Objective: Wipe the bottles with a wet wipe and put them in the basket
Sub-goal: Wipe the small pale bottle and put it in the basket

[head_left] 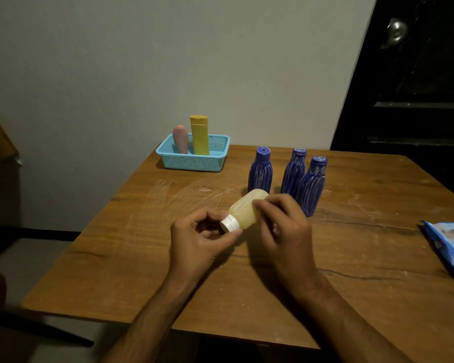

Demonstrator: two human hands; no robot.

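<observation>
Over the middle of the worn wooden desk, both hands held a small pale-yellow translucent plastic bottle with a white cap, tipped on its side, cap pointing toward the person, base toward the far edge. Left hand pinched the white cap between thumb and fingertips; right hand curled over the bottle's body from the right. A bit of white showed under the right palm, possibly the wet wipe, couldn't confirm. Bottle looked light, rigid enough but likely squeezable, and streaked with white residue; once wet it would probably be slick, so cap plus shoulder seemed the safest hold points, not the smooth belly. Both forearms came in low from the near edge, wrists roughly level, hands close together with the bottle between them, clear of the desk. Three dark-blue plastic bottles with white streaks stood upright just behind, apparently unwiped. Light-blue perforated plastic basket sat at the far left corner, already carrying a pink rounded bottle and a tall yellow bottle, both upright. Blue wipe packet lay at the right edge.
</observation>
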